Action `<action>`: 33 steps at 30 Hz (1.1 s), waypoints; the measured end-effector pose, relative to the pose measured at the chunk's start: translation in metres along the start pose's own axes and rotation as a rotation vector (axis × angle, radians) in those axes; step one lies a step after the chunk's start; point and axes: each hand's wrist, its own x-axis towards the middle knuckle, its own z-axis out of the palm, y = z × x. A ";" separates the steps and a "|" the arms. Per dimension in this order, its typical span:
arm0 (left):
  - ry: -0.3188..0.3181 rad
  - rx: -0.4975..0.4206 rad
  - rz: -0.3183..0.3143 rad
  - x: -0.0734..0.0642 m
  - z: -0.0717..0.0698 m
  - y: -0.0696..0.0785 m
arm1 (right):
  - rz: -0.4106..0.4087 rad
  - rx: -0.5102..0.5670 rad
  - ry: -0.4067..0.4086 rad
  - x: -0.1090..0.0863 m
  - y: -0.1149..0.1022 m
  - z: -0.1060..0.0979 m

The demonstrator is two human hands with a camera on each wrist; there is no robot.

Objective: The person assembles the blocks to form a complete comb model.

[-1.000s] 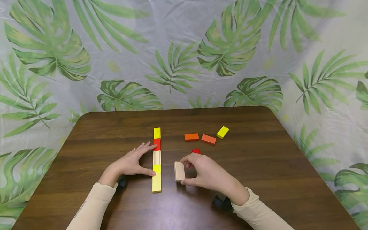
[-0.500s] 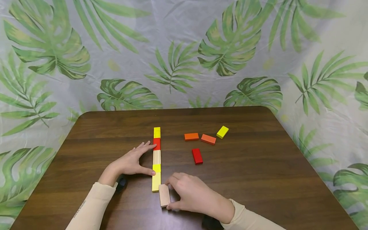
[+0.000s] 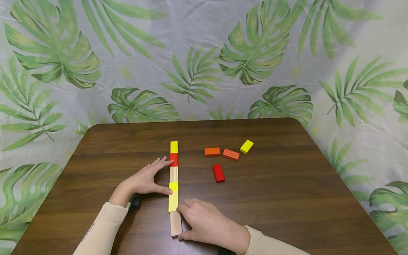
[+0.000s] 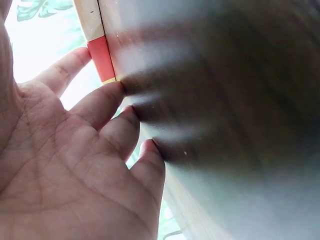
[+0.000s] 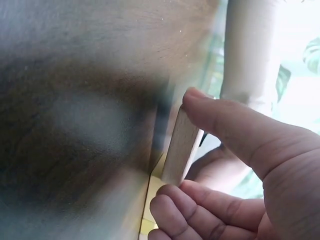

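Note:
A straight row of blocks runs down the table: bright yellow (image 3: pixel 174 147) at the far end, then a red block (image 3: pixel 173 156), a striped wooden piece (image 3: pixel 174 174), another bright yellow piece (image 3: pixel 173 186) and a pale yellow block (image 3: pixel 173 202). At the near end, a plain wooden block (image 3: pixel 175 225) lines up with the pale yellow one. My right hand (image 3: pixel 205 221) pinches it between thumb and fingers; the right wrist view shows the grip on the wooden block (image 5: pixel 179 147). My left hand (image 3: pixel 143 180) is spread along the row's left side, index finger at the red block, thumb by the yellow pieces.
Right of the row, an orange block (image 3: pixel 212 152), a salmon block (image 3: pixel 231 154), a yellow block (image 3: pixel 247 146) and a red block (image 3: pixel 218 173) lie loose on the brown table (image 3: pixel 287 198). A leaf-patterned cloth (image 3: pixel 204 71) hangs behind the table.
My right hand has brought the plain wooden block leftward and nearer to me, to the row's near end. The loose red block came into full view. My left hand stayed put.

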 end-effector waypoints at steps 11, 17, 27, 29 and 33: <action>-0.003 -0.005 -0.004 0.000 0.000 0.000 | 0.017 -0.037 0.013 0.004 -0.003 0.005; -0.004 -0.005 0.002 0.000 0.000 -0.001 | 0.020 -0.037 0.019 0.004 -0.004 0.007; -0.003 -0.005 0.001 0.000 0.000 -0.001 | 0.009 -0.033 0.023 0.004 -0.004 0.008; -0.004 -0.007 -0.005 0.000 0.000 -0.001 | 0.008 -0.030 0.027 0.004 -0.004 0.008; -0.005 -0.005 -0.014 0.001 0.000 -0.001 | 0.008 -0.028 0.032 0.005 -0.003 0.009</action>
